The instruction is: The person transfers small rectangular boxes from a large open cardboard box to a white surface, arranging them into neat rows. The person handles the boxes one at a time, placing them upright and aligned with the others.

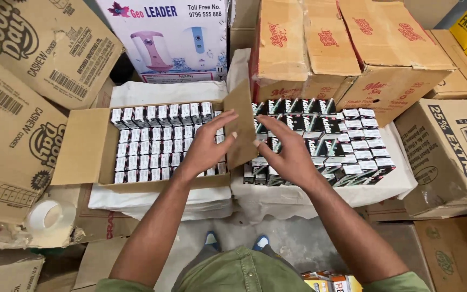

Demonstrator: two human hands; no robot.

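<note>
Small black-white packets fill open brown carton; probably cardboard boxes behind.

The left hand covers several small boxes at the 3 o'clock side of the open carton. The upright flap hides the right hand's fingertips and part of the stacked boxes. Cartons at 9 and 3 o'clock run off the frame. The shoes are mostly hidden by the knees.

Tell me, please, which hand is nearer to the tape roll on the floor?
Left. The left hand is over the open carton, up and to the right of the tape roll; the right hand lies farther right, by the loose stack of small boxes.
</note>
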